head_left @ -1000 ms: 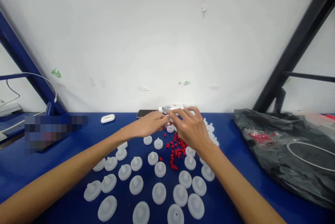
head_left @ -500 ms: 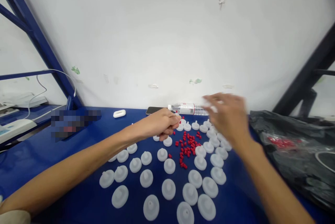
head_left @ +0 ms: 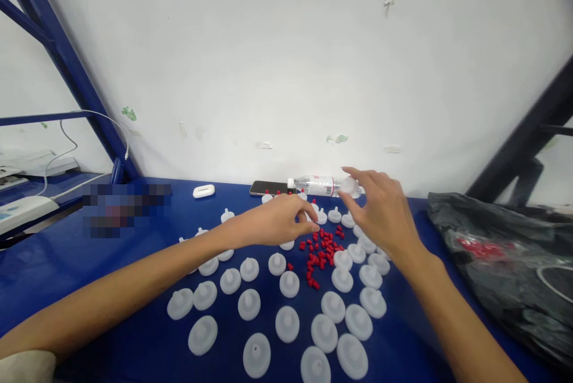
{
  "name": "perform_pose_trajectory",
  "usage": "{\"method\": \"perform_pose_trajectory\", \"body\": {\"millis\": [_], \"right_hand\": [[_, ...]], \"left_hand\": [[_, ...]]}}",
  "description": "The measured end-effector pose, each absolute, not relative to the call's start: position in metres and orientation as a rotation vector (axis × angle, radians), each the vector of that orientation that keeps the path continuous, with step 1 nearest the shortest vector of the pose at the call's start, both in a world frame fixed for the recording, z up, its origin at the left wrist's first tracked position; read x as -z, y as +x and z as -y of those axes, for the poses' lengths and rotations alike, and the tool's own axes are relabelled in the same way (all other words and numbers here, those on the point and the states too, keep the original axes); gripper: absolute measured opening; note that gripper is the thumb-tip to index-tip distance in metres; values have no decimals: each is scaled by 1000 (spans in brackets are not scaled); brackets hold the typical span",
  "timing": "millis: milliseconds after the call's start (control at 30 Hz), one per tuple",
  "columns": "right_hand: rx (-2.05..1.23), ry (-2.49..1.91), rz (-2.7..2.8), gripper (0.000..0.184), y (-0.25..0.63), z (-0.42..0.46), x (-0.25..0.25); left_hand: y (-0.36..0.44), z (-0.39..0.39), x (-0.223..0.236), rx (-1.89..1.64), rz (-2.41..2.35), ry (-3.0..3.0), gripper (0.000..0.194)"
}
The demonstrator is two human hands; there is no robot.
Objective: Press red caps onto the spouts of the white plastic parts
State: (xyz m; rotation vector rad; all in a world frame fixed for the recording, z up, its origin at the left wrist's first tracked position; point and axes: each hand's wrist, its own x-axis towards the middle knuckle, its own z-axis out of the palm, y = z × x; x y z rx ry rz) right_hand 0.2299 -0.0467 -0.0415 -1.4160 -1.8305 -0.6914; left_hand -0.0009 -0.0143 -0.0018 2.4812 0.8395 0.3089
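Note:
My left hand (head_left: pixel 286 219) reaches over the heap of small red caps (head_left: pixel 323 252), with thumb and fingers curved and apart. Its fingertips are close to a white funnel-shaped disc (head_left: pixel 321 216) at the back; I see nothing gripped in them. My right hand (head_left: pixel 380 210) is raised to the right of the heap. Between its thumb and fingers is a translucent white disc (head_left: pixel 349 185), in front of the water bottle (head_left: pixel 316 185). Many similar discs with central stems, such as one white disc (head_left: pixel 287 324), lie around the red caps.
A dark phone (head_left: pixel 268 188) and a white earbud case (head_left: pixel 203 191) lie along the back of the blue table (head_left: pixel 143 341). A black plastic bag (head_left: pixel 505 287) with a clear packet of red pieces (head_left: pixel 483 247) sits at the right. Behind stands a white wall.
My left hand has opened from a closed pose and come slightly down toward the red caps. My right hand, blurred before, now shows a white disc between its fingers.

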Motion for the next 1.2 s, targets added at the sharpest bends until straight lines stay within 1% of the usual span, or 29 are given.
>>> {"method": "perform_pose_trajectory", "body": {"millis": [100,133,200,267,433,500,567,700,833,900,1033,1100,1200], "right_hand": [[581,-1314,1937,49,214,52,41],[558,-1276,1977,49,208,54,41],[538,-1213,2036,48,198,57,41],[538,-1178,2048,45,191,57,42],[443,-1181,2045,46,191,56,44],[395,-1222,2055,40,193,55,46],[354,-1290,2105,35,194,53,50],[287,-1382,2223,40,195,48,63],[255,-1384,2253,37,196,45,69],[248,-1390,2238,30,196,43,69],[224,-1399,2178,12,198,39,67],[186,-1388,2135,9,198,37,68],[102,-1352,2027,11,197,36,66]], "left_hand": [[0,17,-1,-503,-909,2507,40],[1,17,-1,-559,-918,2520,38],[3,17,0,-642,-924,2554,30],[4,16,-1,-683,-933,2599,27],[2,10,-4,-647,-1044,2748,24],[-1,3,-3,-591,-1117,2808,24],[-5,-6,1,-492,-1179,2851,23],[-14,-21,10,-243,-1220,2920,20],[-20,-25,15,-83,-1194,2943,17],[-20,-26,15,-82,-1194,2941,17],[-18,-24,11,-190,-1203,2921,28],[-15,-21,9,-262,-1187,2905,29],[-10,-15,6,-357,-1124,2878,31]]}}
